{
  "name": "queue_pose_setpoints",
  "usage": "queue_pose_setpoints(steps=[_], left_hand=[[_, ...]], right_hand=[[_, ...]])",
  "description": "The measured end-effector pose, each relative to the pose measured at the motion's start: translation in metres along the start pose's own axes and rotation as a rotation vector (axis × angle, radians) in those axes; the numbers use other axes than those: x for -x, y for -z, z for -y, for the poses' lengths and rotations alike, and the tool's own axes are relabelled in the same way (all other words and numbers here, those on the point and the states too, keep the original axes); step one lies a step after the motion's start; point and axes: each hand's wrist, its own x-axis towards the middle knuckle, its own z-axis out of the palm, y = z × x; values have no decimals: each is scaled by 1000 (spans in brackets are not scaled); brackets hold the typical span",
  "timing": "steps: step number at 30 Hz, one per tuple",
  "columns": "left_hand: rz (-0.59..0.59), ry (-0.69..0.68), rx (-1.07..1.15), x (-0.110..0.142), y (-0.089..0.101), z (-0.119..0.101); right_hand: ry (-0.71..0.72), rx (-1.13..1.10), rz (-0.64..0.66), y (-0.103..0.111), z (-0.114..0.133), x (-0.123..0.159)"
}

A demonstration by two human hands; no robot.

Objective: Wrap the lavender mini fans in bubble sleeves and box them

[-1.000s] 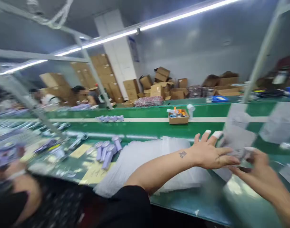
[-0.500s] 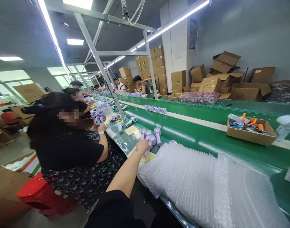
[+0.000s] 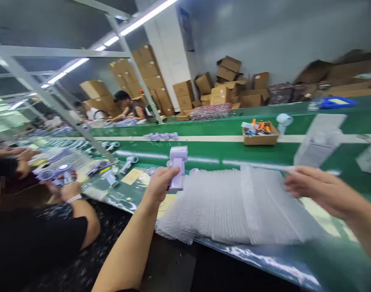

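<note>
My left hand (image 3: pixel 159 184) is closed round the handle of a small lilac hand-held fan (image 3: pixel 177 167), held upright above the left end of a stack of bubble-wrap bags (image 3: pixel 234 207). My right hand (image 3: pixel 313 187) reaches over the right end of that stack with its fingers curled at the top bag's edge; motion blur hides whether it grips the bag. The stack lies on the near side of the green conveyor table (image 3: pixel 210 152).
A small cardboard box of tools (image 3: pixel 260 134) stands on the belt's far side, and a row of lilac fans (image 3: pixel 161 136) sits left of it. A co-worker (image 3: pixel 36 227) sits at my left with fans. Cardboard cartons (image 3: pixel 222 85) are piled by the back wall.
My left hand has lifted a lilac fan from the cluster at the left and brought it over the bag stack. My right hand has come back into view at the stack's right end.
</note>
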Motion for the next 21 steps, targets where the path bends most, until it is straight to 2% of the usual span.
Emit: queue_pose_setpoints(steps=[2,3,4,5,7,9,11,13,14,15,17,19,21], left_hand=[[196,-106,173,22,-63,-26],[313,-121,185,34,-97,-36],[450,-106,156,47,-132,-43],[579,-102,108,58,-165,-48],[809,-168,-52,76,-221,-51],[882,-369,-319,87,-262,-47],[825,-671,-664,95,-290,-37],[796,-929,-1009,100,-311,-24],[831,-997,-1150,102,-319,-17],[885,-1021,-1258,103,-325,-11],[973,-963,-1365,101,-334,-2],[953,-827,-1344,94,-337,1],[868,-689,-1227,83,-337,-1]], right_hand=[[-107,-195,209,-28,0,14],[-103,-307,281,-40,0,17],[-63,-392,272,-46,0,20],[-21,-451,229,-48,-1,23],[61,-494,50,-32,-4,34],[128,-489,-175,2,-11,52],[131,-495,-403,43,-24,76],[27,-554,-586,79,-41,103],[-50,-594,-639,92,-51,117],[-122,-640,-674,102,-61,130],[-231,-721,-684,112,-84,153],[-291,-768,-648,110,-104,172],[-297,-799,-588,102,-119,182]])
